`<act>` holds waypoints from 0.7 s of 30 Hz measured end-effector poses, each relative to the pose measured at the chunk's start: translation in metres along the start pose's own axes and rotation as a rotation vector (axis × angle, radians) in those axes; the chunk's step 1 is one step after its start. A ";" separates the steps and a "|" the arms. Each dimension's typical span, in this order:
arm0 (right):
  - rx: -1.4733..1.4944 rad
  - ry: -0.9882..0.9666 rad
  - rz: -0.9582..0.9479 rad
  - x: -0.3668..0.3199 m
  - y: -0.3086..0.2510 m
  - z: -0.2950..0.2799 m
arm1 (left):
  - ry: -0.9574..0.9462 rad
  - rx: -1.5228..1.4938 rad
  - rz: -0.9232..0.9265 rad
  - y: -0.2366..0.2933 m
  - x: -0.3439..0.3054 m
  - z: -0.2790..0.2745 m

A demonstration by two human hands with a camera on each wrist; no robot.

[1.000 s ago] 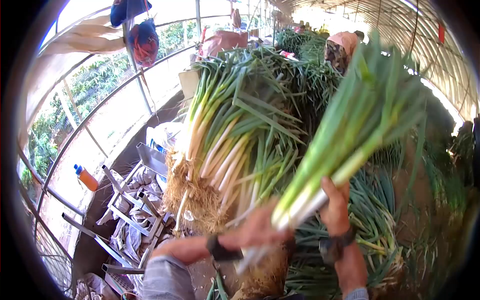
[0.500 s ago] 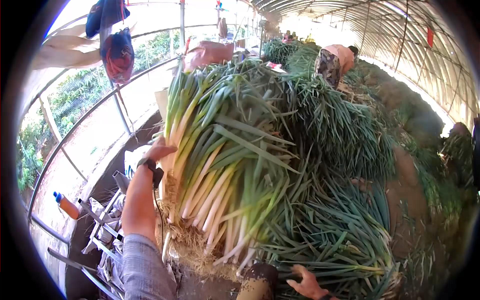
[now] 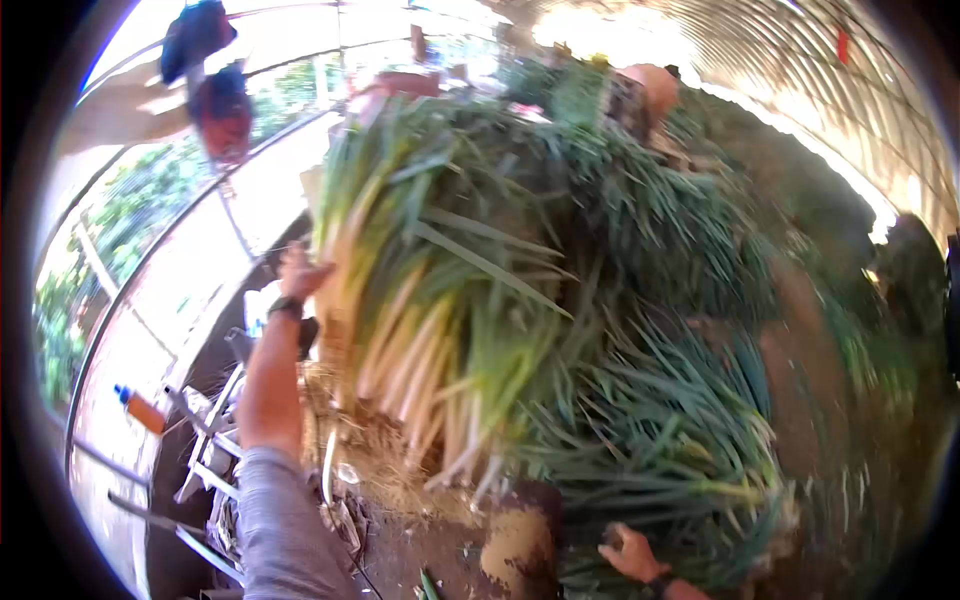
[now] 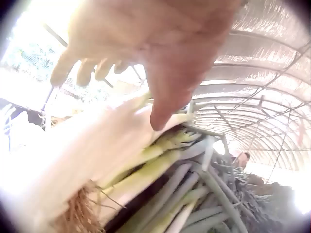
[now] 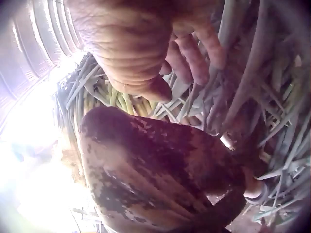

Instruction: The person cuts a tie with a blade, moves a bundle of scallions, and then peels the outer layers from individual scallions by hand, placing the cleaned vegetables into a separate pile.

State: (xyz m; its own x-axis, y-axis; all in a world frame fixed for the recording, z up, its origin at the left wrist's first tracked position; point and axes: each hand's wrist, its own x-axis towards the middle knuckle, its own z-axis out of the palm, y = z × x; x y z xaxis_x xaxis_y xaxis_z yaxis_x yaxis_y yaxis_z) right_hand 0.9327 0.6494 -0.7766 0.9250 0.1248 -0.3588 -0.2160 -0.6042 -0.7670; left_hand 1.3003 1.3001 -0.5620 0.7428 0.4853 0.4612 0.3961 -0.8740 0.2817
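Note:
A tall stack of green onions (image 3: 440,300) lies with white stalks and roots toward me. My left hand (image 3: 300,270) presses flat against the stack's left side. In the left wrist view its fingers (image 4: 80,73) are spread and the thumb touches the pale stalks (image 4: 121,160). My right hand (image 3: 630,552) is low at the bottom edge, over a lower heap of green leaves (image 3: 660,440). In the right wrist view its fingers (image 5: 194,53) hang loosely curled above the leaves (image 5: 272,97) and hold nothing. A mud-stained knee (image 3: 515,540) (image 5: 155,170) sits between the hands.
Metal frames and cloth (image 3: 210,440) lie on the ground at the left, with an orange bottle (image 3: 140,408) by the greenhouse wall. Bags (image 3: 215,110) hang from a pole above. Another person (image 3: 645,90) bends over more onion heaps at the back.
One second ago both hands held a bunch of green onions. That bunch has left them; the left hand went up to the stack's side, the right dropped to the low heap.

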 end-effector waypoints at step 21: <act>-0.485 0.433 0.458 -0.184 0.291 -0.173 | -1.920 -1.239 -0.130 0.377 -0.580 0.036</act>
State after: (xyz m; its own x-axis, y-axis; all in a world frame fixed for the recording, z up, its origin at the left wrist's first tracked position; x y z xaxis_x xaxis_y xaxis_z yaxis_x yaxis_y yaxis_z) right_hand 0.7538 0.3147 -0.8414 0.8378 -0.4763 -0.2671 -0.5365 -0.8090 -0.2401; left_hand 1.0381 0.6882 -0.7533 0.5224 -0.7220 -0.4537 0.6151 -0.0494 0.7869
